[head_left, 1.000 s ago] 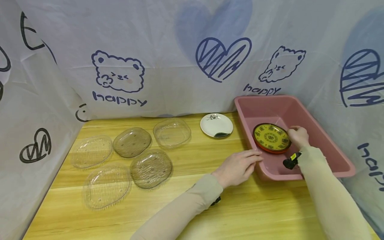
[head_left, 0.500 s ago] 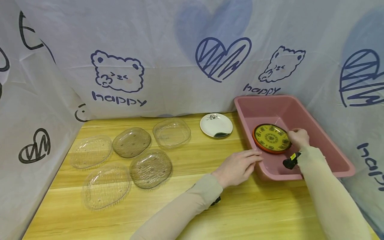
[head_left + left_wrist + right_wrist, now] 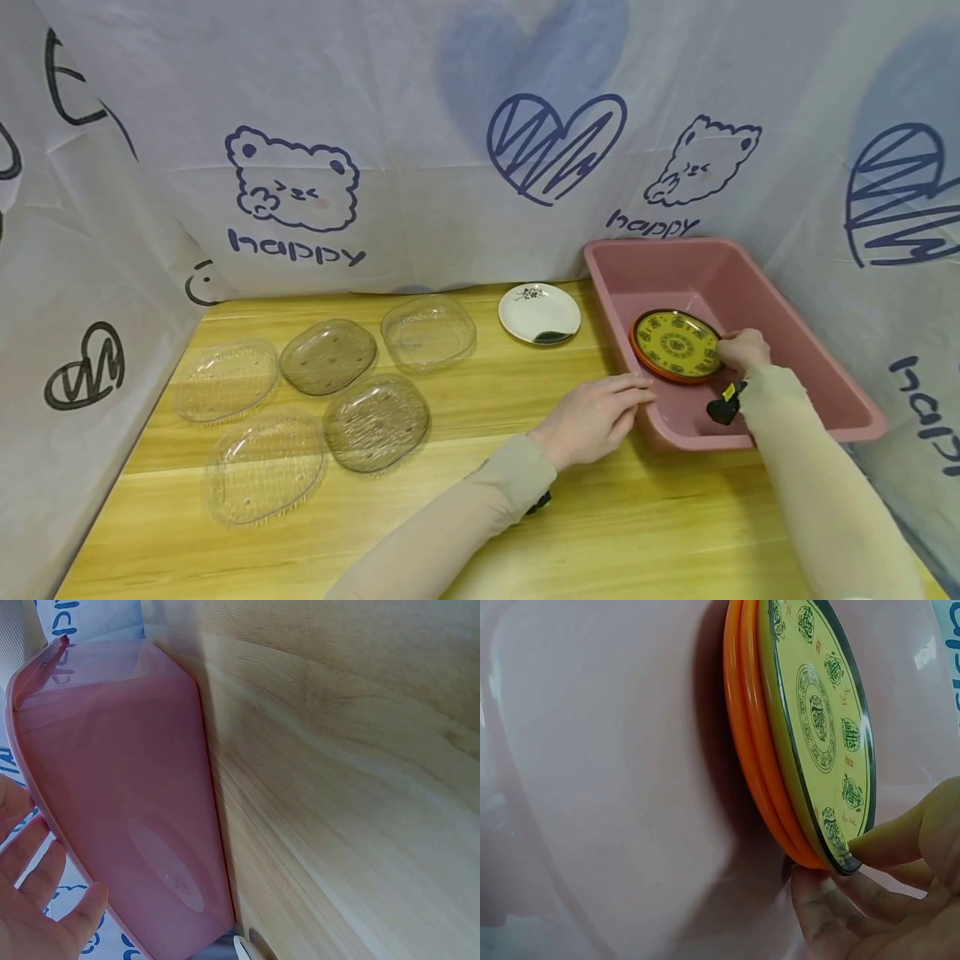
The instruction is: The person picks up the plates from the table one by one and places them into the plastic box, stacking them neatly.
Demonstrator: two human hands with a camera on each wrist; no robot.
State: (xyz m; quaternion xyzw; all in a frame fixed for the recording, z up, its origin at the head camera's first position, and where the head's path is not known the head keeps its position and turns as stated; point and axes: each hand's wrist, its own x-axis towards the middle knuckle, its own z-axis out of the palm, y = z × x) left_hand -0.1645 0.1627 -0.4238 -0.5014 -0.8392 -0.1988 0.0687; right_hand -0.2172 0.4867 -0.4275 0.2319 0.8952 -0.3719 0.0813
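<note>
Inside the pink basin lies a stack of yellow plates with orange sides, the top one dark-rimmed and printed with green emblems. At the stack's right edge, my right hand pinches it; in the right wrist view the thumb lies on the top plate and the fingertips sit under the edge. My left hand touches the basin's near left rim, its fingers fairly straight and slightly spread in the left wrist view.
Left of the basin is a white plate with a dark floral print. Farther left sit clear oval dishes and brownish see-through ones on the wooden table. Printed cloth hangs behind and at both sides.
The plate stack has shifted very slightly in the basin, with a little more orange edge showing on its left. My right hand has moved a touch left with it; the left hand stays put.
</note>
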